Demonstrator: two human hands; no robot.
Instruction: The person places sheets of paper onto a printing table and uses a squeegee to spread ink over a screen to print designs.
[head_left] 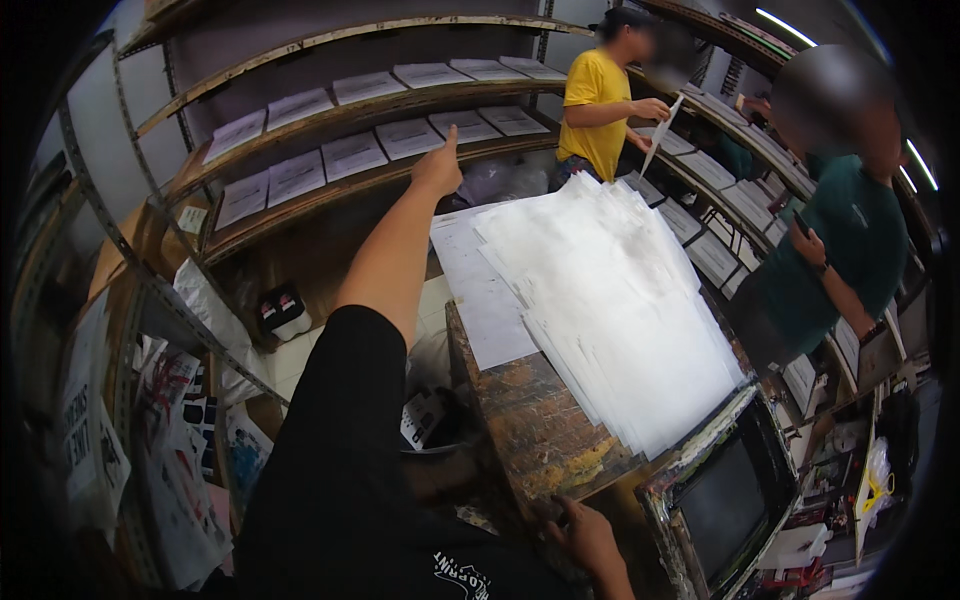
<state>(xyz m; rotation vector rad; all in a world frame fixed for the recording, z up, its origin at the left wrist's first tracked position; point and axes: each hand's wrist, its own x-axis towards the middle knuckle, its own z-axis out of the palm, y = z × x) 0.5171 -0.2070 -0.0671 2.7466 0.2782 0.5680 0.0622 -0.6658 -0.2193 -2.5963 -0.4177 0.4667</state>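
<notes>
My left arm, in a black sleeve, reaches out past the work table. At its end my left hand (437, 170) is raised in front of the shelves with one finger stretched out and nothing in it. Several white printed sheets (410, 138) lie in a row on the shelf beyond it. My right hand (588, 543) is low at the near edge of the wooden table (530, 425), fingers apart and holding nothing I can see. A big, uneven stack of white sheets (610, 300) covers most of the tabletop, with a flat grey-white sheet (480, 300) sticking out on its left.
A framed screen (720, 490) with a smeared rim leans at the table's right corner. Beyond the stack a person in yellow (596, 110) holds a sheet; a person in dark green (835, 240) stands at right. A metal rack post (150, 270) rises at left.
</notes>
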